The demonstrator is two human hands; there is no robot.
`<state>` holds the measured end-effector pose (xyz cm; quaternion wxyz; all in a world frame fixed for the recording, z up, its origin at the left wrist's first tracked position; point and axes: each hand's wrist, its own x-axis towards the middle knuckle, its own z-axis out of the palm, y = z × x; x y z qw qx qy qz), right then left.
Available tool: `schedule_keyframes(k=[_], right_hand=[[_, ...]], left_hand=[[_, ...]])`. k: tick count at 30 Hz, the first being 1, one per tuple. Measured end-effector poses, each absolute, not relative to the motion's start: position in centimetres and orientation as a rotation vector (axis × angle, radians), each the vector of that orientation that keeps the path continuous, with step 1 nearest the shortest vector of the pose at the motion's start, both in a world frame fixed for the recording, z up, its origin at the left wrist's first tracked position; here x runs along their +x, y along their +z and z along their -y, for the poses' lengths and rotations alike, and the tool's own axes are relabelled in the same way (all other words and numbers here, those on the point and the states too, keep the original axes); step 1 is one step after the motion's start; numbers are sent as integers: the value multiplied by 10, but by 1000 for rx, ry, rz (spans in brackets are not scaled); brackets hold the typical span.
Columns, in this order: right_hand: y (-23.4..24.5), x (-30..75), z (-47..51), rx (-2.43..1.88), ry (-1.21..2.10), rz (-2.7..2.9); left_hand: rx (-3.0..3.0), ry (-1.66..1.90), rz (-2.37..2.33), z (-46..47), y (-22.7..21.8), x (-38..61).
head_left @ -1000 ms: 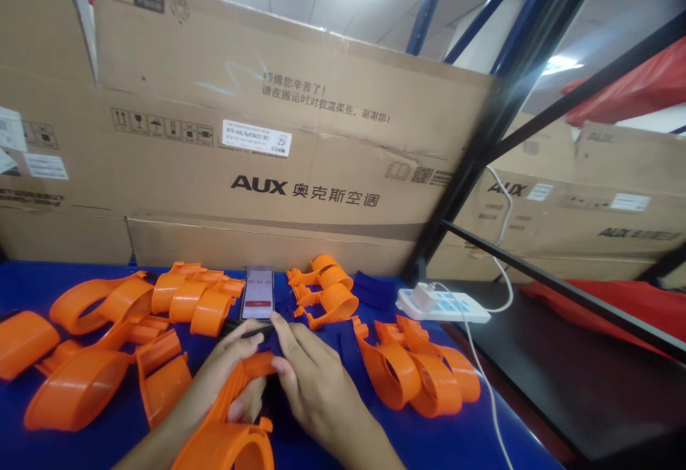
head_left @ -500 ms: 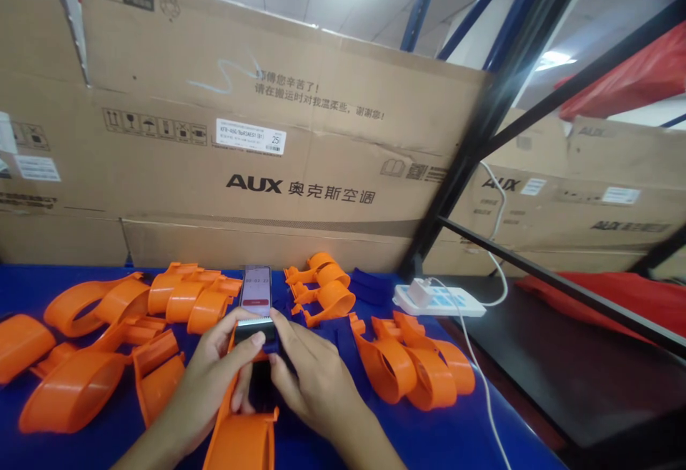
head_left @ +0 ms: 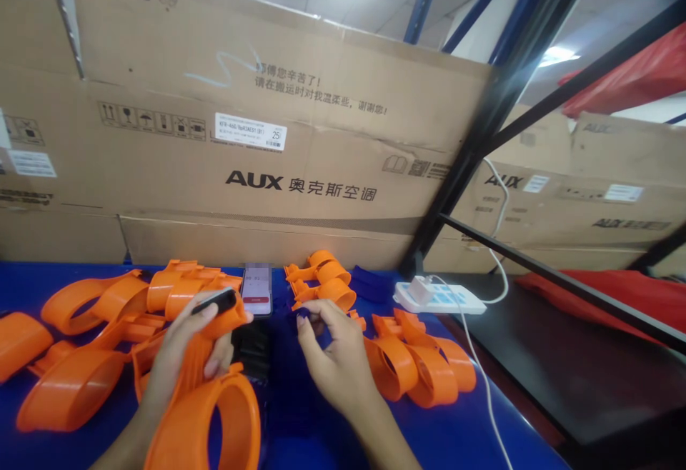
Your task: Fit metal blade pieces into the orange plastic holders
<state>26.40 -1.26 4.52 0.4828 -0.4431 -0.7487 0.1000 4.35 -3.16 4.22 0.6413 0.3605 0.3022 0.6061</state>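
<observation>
My left hand (head_left: 187, 341) is closed around an orange plastic part with a wide looped band (head_left: 246, 413), its loop toward me. A black strip-shaped piece (head_left: 219, 301) sits at the upper end of that part, under my left thumb. My right hand (head_left: 337, 356) is apart from it, thumb and fingertips pinched on a small dark blue piece (head_left: 301, 314) whose kind I cannot make out. Several black pieces (head_left: 251, 356) lie on the blue table cover (head_left: 300, 434) between my hands.
Several more orange looped parts (head_left: 75, 388) lie on the left, with others (head_left: 436, 370) on the right and at the back. A phone (head_left: 256, 291) with a timer stands behind my hands. A white power strip (head_left: 442, 298) and its cable lie right. Large cardboard boxes (head_left: 300, 241) stand behind.
My hands have moved apart. The left has tilted the orange part and brought it left, its loop now turned toward me. The right has moved right, holding a small dark blue piece.
</observation>
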Motion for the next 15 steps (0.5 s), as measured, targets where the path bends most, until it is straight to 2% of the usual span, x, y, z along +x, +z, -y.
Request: schedule_keyframes(k=[5,15], right_hand=[[41,259,13,-1146,239,2037],[35,254,12,-1204,245,2136]], left_hand=[[700,1442,-535,42,48,41],[887,1411,-536,40,41,42]])
